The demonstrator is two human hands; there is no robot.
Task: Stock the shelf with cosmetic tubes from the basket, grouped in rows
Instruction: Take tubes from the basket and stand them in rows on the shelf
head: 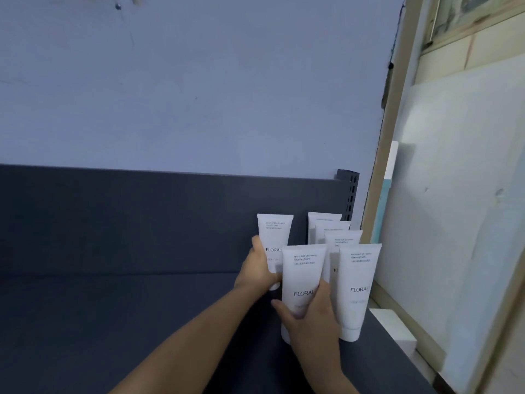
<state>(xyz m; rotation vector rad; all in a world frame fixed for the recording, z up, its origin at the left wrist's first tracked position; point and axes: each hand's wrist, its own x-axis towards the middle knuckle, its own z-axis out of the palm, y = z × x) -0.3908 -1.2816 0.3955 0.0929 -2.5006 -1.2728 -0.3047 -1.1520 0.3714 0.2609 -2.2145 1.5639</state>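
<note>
Several white "FLORAL" cosmetic tubes stand cap-down at the right end of a dark grey shelf (113, 322). A row of them runs front to back along the right side, its front tube (358, 291) nearest me. Left of that row, my right hand (309, 322) grips a front tube (302, 280) low on its body. Behind it, my left hand (255, 273) grips a rear tube (274, 237) that stands close to the shelf's back panel (142, 220). The basket is out of view.
A slotted dark upright (350, 194) marks the shelf's right end. Beyond it are a wooden frame (383, 172), pale boards and a white block (395, 328). A bluish wall rises above the back panel.
</note>
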